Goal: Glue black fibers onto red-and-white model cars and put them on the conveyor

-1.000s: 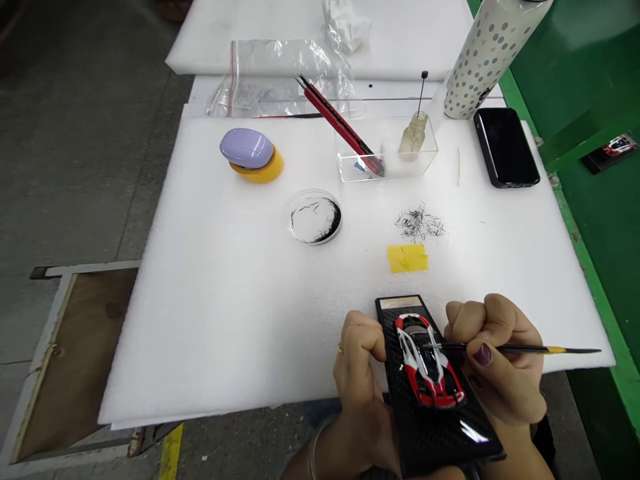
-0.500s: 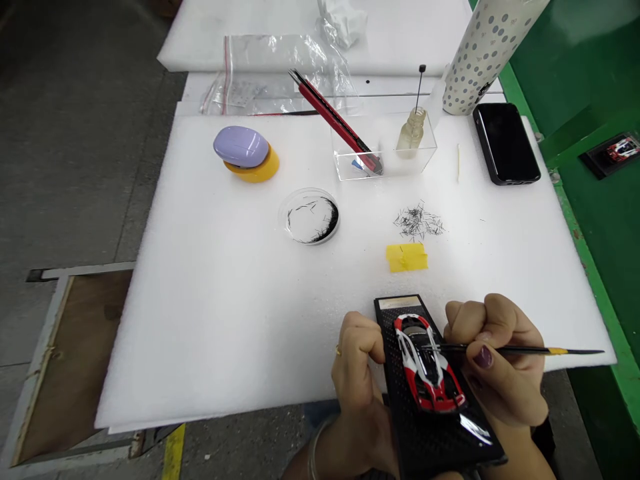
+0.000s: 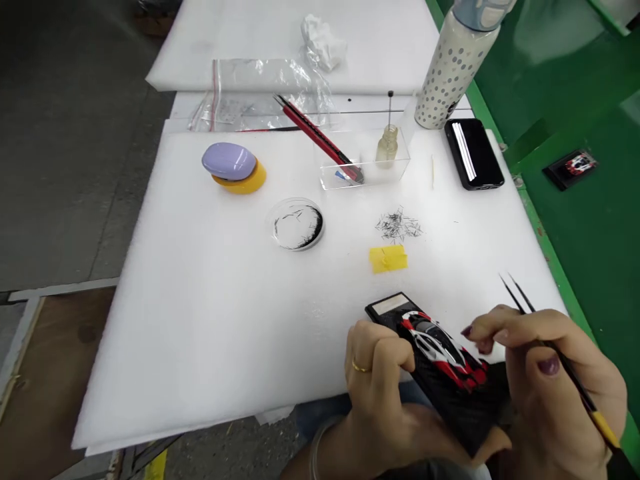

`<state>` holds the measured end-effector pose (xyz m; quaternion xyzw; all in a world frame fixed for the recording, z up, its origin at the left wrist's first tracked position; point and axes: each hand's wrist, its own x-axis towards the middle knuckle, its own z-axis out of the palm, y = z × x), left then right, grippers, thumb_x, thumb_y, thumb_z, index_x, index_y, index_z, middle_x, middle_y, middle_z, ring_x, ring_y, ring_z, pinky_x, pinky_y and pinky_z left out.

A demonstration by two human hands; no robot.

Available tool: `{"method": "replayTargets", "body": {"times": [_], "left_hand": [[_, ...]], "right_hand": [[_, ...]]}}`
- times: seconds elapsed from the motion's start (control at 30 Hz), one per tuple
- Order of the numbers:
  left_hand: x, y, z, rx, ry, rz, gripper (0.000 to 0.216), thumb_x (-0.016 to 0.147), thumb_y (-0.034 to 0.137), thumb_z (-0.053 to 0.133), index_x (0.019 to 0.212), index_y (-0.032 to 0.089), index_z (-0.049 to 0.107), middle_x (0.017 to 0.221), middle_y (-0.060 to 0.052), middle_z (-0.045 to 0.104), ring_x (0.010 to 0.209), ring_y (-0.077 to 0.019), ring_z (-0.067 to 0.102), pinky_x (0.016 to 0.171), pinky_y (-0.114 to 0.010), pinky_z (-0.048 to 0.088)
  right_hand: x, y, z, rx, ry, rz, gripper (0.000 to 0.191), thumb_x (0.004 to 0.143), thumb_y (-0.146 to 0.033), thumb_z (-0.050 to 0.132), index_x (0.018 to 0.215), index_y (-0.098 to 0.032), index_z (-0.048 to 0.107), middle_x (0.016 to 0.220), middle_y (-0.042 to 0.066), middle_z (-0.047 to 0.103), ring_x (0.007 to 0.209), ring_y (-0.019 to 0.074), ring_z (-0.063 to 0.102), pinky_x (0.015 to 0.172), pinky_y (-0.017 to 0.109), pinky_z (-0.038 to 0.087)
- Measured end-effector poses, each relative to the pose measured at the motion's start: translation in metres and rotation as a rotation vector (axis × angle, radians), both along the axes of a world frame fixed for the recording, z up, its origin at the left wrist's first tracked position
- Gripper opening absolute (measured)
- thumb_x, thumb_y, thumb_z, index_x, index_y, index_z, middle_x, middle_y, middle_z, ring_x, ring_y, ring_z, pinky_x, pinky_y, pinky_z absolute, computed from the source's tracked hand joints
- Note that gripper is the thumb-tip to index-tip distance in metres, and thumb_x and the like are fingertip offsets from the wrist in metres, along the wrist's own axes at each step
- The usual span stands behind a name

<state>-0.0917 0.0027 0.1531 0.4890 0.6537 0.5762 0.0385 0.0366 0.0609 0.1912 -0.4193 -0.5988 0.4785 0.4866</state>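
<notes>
model car (image 3: 444,348) on its black base (image 3: 463,415) is at the lower right of the frame, your left hand (image 3: 379,387) gripping the base's edge. your right hand (image 3: 557,377) grips black tweezers (image 3: 574,380), tips apart and pointing up the frame; yellow tape (image 3: 389,259) lies near the base.

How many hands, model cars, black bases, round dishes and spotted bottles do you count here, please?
Hands: 2 (left hand, right hand)
Model cars: 2 (near car, far car)
Black bases: 2 (near base, far base)
Round dishes: 1 (clear dish)
Spotted bottles: 1 (tall bottle)
Total: 8
</notes>
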Motion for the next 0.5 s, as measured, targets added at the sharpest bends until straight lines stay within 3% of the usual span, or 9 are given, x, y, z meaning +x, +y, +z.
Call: {"method": "replayTargets", "body": {"times": [0.13, 0.27, 0.5], "left_hand": [[0.006, 0.003, -0.002, 0.003, 0.074, 0.011, 0.067, 0.071, 0.084, 0.071, 0.083, 0.024, 0.043, 0.071, 0.003, 0.049, 0.064, -0.0156, 0.048, 0.06, -0.032, 0.045], [0.006, 0.007, 0.001, 0.007, 0.074, 0.007, 0.065, 0.072, 0.082, 0.071, 0.081, 0.024, 0.042, 0.071, 0.004, 0.047, 0.062, -0.0151, 0.048, 0.057, -0.031, 0.042], [0.004, 0.008, 0.003, -0.003, 0.102, 0.001, 0.067, 0.066, 0.079, 0.077, 0.082, 0.025, 0.041, 0.071, 0.004, 0.048, 0.063, -0.0152, 0.049, 0.057, -0.03, 0.044]], "right_hand": [[0.006, -0.001, -0.001, 0.189, -0.094, -0.017, 0.021, 0.099, -0.038, 0.059, 0.09, -0.024, 0.072, 0.085, 0.008, 0.074, 0.08, 0.0265, 0.067, 0.073, 0.045, 0.053], [0.013, 0.002, -0.013, 0.337, -0.134, 0.026, 0.021, 0.098, -0.038, 0.059, 0.092, -0.025, 0.074, 0.085, 0.007, 0.077, 0.074, 0.0259, 0.068, 0.071, 0.045, 0.052], [0.021, 0.001, -0.023, 0.456, -0.275, 0.117, 0.024, 0.103, -0.033, 0.049, 0.108, -0.028, 0.072, 0.097, 0.007, 0.078, 0.079, 0.0268, 0.064, 0.069, 0.046, 0.049]]}}
